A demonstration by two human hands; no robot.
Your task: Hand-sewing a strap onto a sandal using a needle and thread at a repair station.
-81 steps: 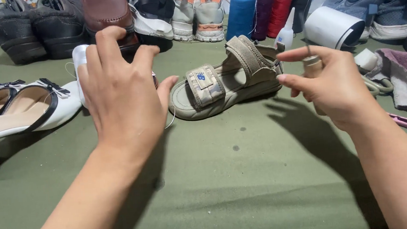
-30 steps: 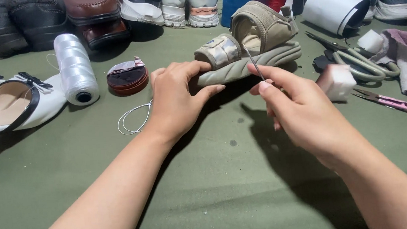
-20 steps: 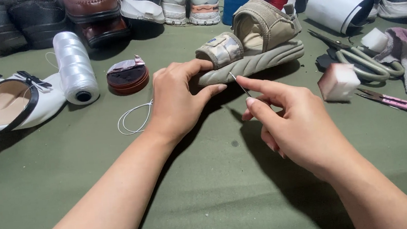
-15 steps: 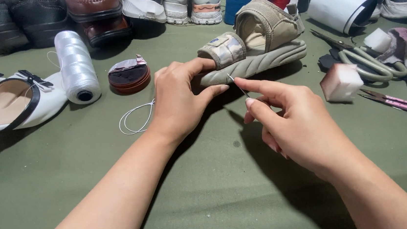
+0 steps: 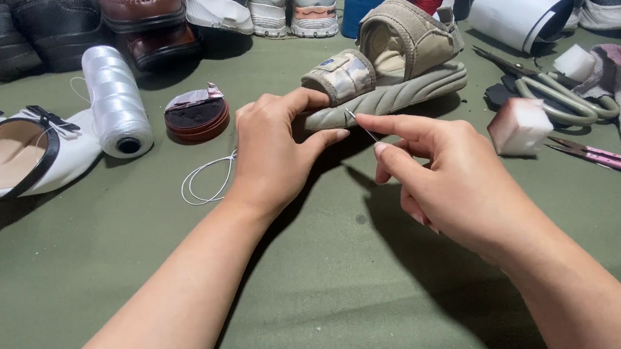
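left hand (image 5: 275, 151) grips sandal (image 5: 384, 71), toe pointing left; right hand (image 5: 449, 177) fingers pinch needle (image 5: 360, 122).

Bright, even, from above and ahead; dark forearm shadows on green cloth (image 5: 321, 293); sharp throughout; no glare.

Green cloth table (image 5: 321, 301): beige sandal (image 5: 383, 67), white thread spool (image 5: 115, 100), round tin (image 5: 197, 117), scissors (image 5: 550, 90), white pump (image 5: 16, 151)

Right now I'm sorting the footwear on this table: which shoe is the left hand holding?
The beige strap sandal: the left hand pinches its toe end. The white flats and the back-row shoes lie untouched.
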